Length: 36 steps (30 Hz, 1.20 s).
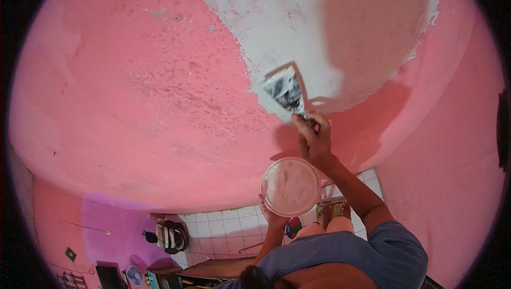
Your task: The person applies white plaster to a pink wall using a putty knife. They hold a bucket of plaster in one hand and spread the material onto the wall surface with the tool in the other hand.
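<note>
My right hand [318,140] grips the handle of a putty knife [286,89]. Its wide blade, smeared with white and grey paste, is at the pink wall [159,76], over the lower part of a white plastered patch [271,23]. Lower down, my left hand [272,217] supports a round, pale lid-like disc [291,187] from its near left side, fingers curled round the rim. Some paste seems to lie on the disc; whether it is a lid or a shallow tub cannot be told. My arm's shadow falls across the patch's right side.
My feet stand on a wooden support [334,208] above the white tiled floor [223,230]. Another person [170,234] in a striped top is at the lower left. Nearby are a fan [134,275] and a dark shelf [207,273]. A pink side wall [442,182] rises at right.
</note>
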### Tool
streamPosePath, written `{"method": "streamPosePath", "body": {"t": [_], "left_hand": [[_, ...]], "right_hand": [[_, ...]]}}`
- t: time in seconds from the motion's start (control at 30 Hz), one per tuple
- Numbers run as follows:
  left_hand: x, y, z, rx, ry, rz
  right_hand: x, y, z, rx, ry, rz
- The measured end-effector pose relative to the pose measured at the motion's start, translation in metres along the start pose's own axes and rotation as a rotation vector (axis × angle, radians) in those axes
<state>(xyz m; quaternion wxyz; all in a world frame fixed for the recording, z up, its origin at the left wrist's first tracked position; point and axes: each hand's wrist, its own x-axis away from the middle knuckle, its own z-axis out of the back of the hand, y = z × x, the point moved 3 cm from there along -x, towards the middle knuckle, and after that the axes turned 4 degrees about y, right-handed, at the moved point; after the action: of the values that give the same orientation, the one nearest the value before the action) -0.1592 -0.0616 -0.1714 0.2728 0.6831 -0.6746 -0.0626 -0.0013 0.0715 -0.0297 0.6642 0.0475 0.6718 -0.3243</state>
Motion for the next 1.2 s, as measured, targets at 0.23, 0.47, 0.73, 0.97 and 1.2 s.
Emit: {"method": "streamPosePath", "body": {"t": [0.23, 0.47, 0.73, 0.97, 1.2], "left_hand": [[-0.006, -0.005, 0.016, 0.021, 0.033, 0.009], [-0.002, -0.001, 0.005, 0.078, 0.019, 0.028], [-0.005, -0.003, 0.003, 0.078, -0.054, 0.012], [-0.004, 0.001, 0.005, 0.007, 0.011, -0.029], [-0.008, -0.002, 0.005, 0.023, 0.009, -0.046]], "right_hand": [[-0.002, 0.003, -0.008, -0.013, -0.065, -0.078], [0.003, -0.008, -0.006, -0.037, -0.128, 0.019], [-0.038, -0.009, -0.002, -0.065, -0.053, -0.074], [0.011, -0.003, 0.001, -0.009, -0.090, -0.048], [-0.042, -0.015, -0.004, 0.010, 0.005, 0.006]]}}
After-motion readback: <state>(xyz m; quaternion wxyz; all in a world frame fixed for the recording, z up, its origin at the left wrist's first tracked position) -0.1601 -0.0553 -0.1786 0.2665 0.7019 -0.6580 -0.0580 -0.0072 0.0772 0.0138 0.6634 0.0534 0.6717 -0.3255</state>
